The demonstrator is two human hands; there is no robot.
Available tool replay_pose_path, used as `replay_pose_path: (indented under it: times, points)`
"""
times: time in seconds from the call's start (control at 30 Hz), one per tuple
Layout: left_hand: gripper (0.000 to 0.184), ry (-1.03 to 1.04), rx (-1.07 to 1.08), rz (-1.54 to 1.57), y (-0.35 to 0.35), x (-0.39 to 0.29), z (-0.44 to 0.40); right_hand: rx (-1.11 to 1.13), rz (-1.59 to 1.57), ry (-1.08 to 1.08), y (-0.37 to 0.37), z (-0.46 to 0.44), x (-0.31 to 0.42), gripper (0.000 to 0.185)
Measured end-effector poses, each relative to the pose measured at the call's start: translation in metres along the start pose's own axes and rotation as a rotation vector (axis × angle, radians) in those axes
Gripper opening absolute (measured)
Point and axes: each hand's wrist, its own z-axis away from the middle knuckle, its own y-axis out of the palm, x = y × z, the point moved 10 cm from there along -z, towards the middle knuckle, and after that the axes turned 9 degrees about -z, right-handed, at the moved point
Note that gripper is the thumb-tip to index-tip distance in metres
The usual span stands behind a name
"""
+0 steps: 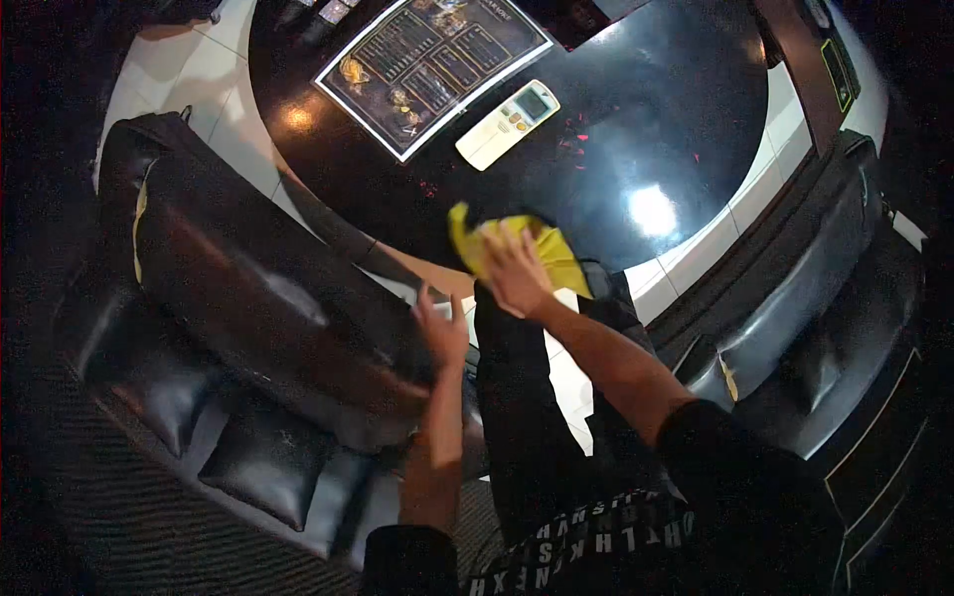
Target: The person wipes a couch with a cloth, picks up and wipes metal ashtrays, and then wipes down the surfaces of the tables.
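Observation:
My right hand [513, 268] lies over a yellow cloth [564, 266] at the near edge of the round dark table [397, 214]. The cloth is bunched under the palm, and its edges stick out on both sides of the fingers. To the left and lower, my left hand [442, 326] hangs in the air with its fingers apart and nothing in them. Beyond the cloth, a white remote control [508, 125] with a small grey screen rests on the tabletop, beside a dark printed menu sheet [427, 74] with a white border.
Small red scraps [574, 139] are scattered on the glossy tabletop. Black padded sofas stand at the left [248, 288] and the right [795, 268], with white floor tiles [214, 84] between them and the table. Another dark item [571, 20] sits at the far edge.

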Motion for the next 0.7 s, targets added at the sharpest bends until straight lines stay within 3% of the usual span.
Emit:
replay_pose_path:
  times: [0.07,0.13,0.17,0.23,0.27,0.33,0.4,0.57,0.7]
  points:
    - [0.056,-0.104,-0.075,-0.063,0.013,0.086,0.060,0.030,-0.121,-0.209,0.014,0.007,0.028,0.056]
    - [0.057,-0.353,0.168,-0.067,0.057,0.208,0.137,0.087,-0.036,-0.288,0.012,0.004,0.022,0.057]
    - [0.057,-0.452,0.297,-0.066,0.062,0.229,0.172,0.115,0.011,-0.327,0.009,0.002,0.014,0.057]
    - [0.058,-0.549,0.472,0.025,0.063,0.228,0.223,0.138,-0.191,0.087,-0.008,-0.006,-0.053,0.055]
    - [0.058,-0.577,0.540,0.083,0.066,0.220,0.242,0.081,0.091,0.186,-0.029,-0.004,-0.076,0.053]
    - [0.059,-0.594,0.635,0.201,0.071,0.194,0.261,-0.348,0.150,0.300,-0.061,0.014,-0.140,0.058]
    - [0.060,-0.578,0.690,0.300,0.076,0.166,0.264,-0.470,0.097,0.535,-0.107,0.015,-0.159,0.054]
    - [0.062,-0.502,0.757,0.393,0.076,0.114,0.240,-0.571,0.038,0.722,-0.094,0.015,-0.163,0.060]
    - [0.064,-0.338,0.739,0.274,0.062,0.097,0.217,-0.351,0.072,0.528,-0.056,0.016,-0.099,0.061]
